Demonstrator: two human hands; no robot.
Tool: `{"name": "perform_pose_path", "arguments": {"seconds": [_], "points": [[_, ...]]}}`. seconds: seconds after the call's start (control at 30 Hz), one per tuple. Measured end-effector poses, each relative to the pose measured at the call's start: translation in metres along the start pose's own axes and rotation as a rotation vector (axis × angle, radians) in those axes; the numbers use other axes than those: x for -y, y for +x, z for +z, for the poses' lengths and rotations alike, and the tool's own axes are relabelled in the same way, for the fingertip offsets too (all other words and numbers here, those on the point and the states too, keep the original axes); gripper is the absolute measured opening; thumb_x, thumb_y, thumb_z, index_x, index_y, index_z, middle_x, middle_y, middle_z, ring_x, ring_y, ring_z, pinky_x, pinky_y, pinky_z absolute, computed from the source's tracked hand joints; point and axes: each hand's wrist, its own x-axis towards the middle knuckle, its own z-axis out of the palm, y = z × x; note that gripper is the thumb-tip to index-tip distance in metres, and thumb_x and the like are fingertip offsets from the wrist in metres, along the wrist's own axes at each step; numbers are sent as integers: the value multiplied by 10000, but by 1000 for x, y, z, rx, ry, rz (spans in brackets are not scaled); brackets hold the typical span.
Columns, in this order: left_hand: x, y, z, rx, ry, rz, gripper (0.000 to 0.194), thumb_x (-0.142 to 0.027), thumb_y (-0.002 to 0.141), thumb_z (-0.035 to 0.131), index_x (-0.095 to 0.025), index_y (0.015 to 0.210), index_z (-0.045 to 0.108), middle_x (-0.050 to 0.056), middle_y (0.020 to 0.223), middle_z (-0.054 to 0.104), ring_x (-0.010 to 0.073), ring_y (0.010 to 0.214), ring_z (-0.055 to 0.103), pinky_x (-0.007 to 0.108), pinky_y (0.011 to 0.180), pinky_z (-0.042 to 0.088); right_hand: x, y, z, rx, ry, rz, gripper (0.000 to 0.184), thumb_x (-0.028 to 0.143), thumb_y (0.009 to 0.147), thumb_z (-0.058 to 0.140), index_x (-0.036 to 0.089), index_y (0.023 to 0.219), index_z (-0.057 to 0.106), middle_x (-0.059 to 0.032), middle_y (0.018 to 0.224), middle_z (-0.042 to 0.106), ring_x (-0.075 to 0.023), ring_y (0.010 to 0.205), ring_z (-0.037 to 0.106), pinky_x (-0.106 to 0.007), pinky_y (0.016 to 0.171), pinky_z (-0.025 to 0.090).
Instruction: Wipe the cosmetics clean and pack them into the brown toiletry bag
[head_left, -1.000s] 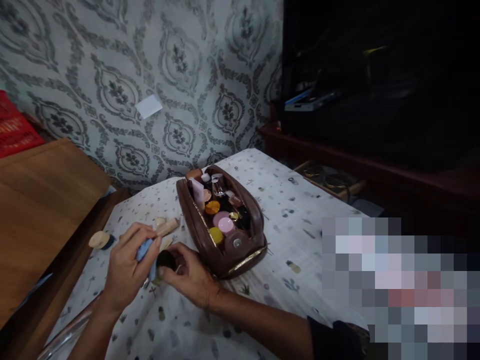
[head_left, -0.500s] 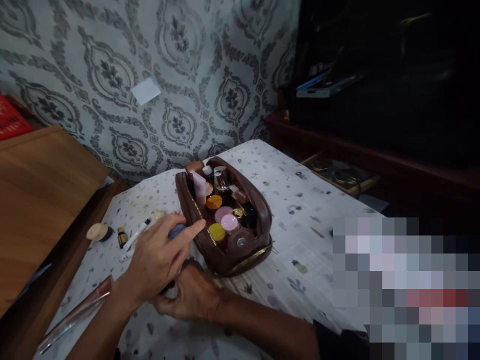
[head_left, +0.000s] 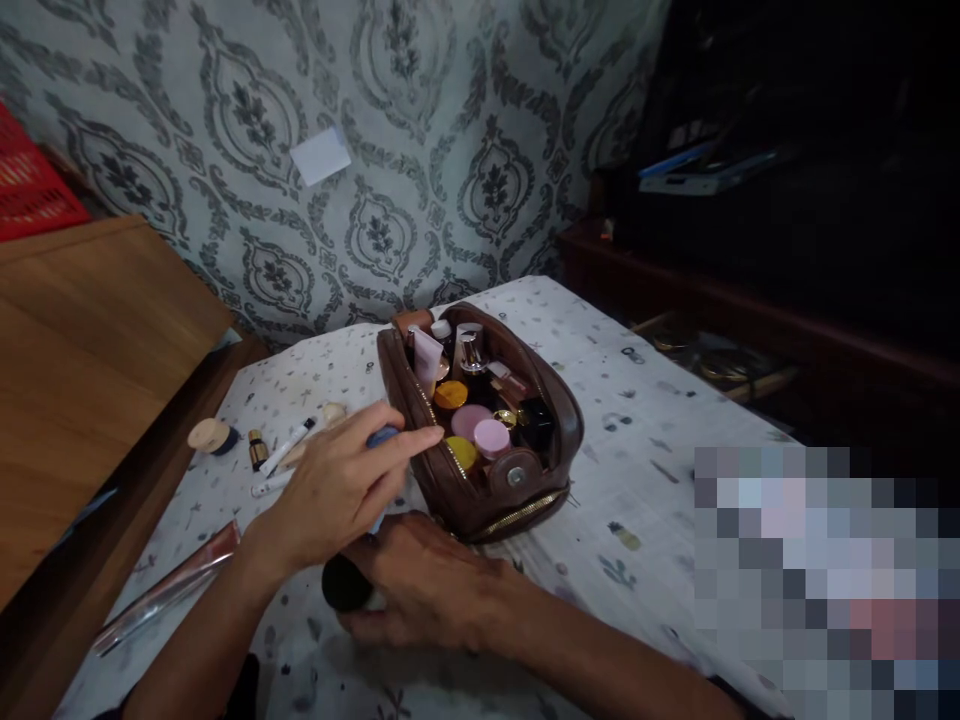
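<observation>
An unzipped brown toiletry bag stands at centre, packed with cosmetics: a pink tube, an orange-lidded jar, a pink-lidded jar, a yellow-lidded jar and a silver-capped bottle. My left hand, just left of the bag, is closed round a blue item, mostly hidden by the fingers. Its index finger points over the bag's near-left rim. Below it, my right hand grips a dark round-ended container by its side; the hand covers most of the container.
On the patterned white cloth at left lie a beige-lidded jar, a small gold-and-black bottle, a white tube and a shiny pinkish pouch. Wooden furniture borders the left side; an open drawer is at right.
The view has shifted, so the bag appears further right. My right hand has turned or moved slightly, and the dark container's round end now shows. My left hand keeps hold of the blue item.
</observation>
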Motion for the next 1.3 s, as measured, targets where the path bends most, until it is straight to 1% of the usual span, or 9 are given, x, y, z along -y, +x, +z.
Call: {"name": "perform_pose_path", "arguments": {"seconds": [0.1, 0.2, 0.37, 0.5, 0.67, 0.77, 0.93, 1.1, 1.3], "points": [[5, 2, -3, 20, -119, 6, 376, -166, 1013, 399, -235, 1306, 624, 54, 1073, 619, 105, 744, 575, 231, 642, 484, 17, -19, -35, 48, -17, 16, 338, 336, 809, 759, 187, 1103, 685, -65, 1010, 708, -174, 733, 636, -263, 579, 458], [11, 1, -3, 37, -226, 0, 373, -173, 1014, 402, -239, 1311, 619, 53, 1058, 616, 107, 759, 590, 230, 656, 486, 31, -37, -73, 35, 199, 15, 356, 270, 780, 806, 221, 1115, 697, -32, 991, 697, -162, 794, 649, -268, 692, 530], [14, -4, 3, -29, -287, 18, 306, -207, 998, 416, -213, 1180, 661, 66, 1034, 602, 156, 846, 609, 261, 709, 499, 38, -48, -115, -194, 487, 126, 335, 258, 810, 742, 291, 1139, 692, 9, 950, 711, -168, 801, 673, -270, 650, 547], [11, -7, 11, -100, -222, 4, 236, -186, 986, 435, -169, 987, 670, 71, 978, 567, 167, 820, 575, 273, 700, 468, 24, -40, -126, -416, 370, 164, 295, 286, 789, 744, 222, 1071, 684, 3, 911, 702, -170, 805, 667, -278, 686, 534], [8, -10, 19, -176, -194, 28, 343, -156, 1008, 405, -218, 1266, 622, 69, 1003, 571, 149, 791, 564, 251, 651, 447, -4, -29, -136, -548, 52, 266, 363, 277, 810, 717, 171, 1148, 633, -33, 970, 683, -182, 822, 665, -312, 744, 529], [8, -12, 21, -203, -194, 27, 368, -157, 1007, 413, -244, 1307, 608, 70, 1026, 565, 141, 783, 561, 248, 648, 454, -15, -19, -143, -451, -261, 363, 352, 204, 795, 721, 133, 1130, 640, -85, 1060, 660, -225, 932, 656, -346, 830, 512], [8, -12, 25, -221, -216, 23, 390, -118, 989, 438, -256, 1313, 606, 62, 1023, 548, 145, 848, 571, 246, 682, 466, -19, 9, -147, -75, -538, 425, 252, 118, 803, 686, 126, 1055, 674, -128, 1049, 692, -300, 1025, 664, -372, 851, 509], [10, -12, 28, -224, -229, 40, 412, -61, 964, 456, -239, 1309, 594, 60, 1040, 539, 150, 923, 574, 241, 720, 464, -27, 36, -141, 95, -639, 405, 242, 12, 760, 660, 105, 978, 706, -156, 990, 733, -305, 987, 708, -363, 818, 537], [10, -13, 29, -217, -237, 35, 431, -59, 960, 470, -249, 1334, 572, 57, 1032, 531, 148, 887, 561, 250, 700, 448, -29, 48, -136, 221, -627, 351, 146, 85, 883, 611, 75, 962, 733, -187, 955, 755, -331, 997, 723, -392, 827, 543]]}}
